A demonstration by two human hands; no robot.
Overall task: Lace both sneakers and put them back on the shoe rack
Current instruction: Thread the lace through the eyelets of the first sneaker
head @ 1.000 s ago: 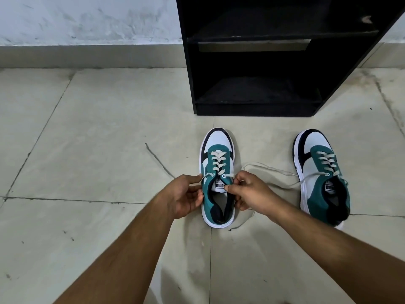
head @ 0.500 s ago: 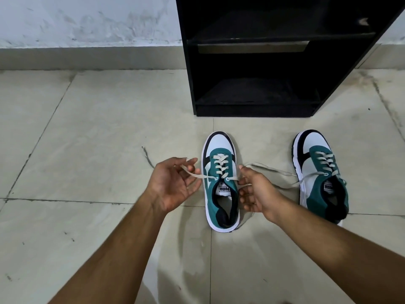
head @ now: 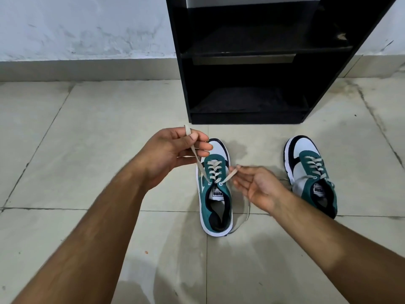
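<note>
On the floor [head: 87, 150], 2 sneakers [head: 215, 194]

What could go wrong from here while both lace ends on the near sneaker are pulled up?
1. The left hand has far more lace than the right hand, so the ends may come out uneven for tying.
2. Nothing pins the near sneaker down; a harder pull could tip or drag it.
3. The other sneaker has a loose lace trailing on the floor towards the right hand, which could snag it.
</note>
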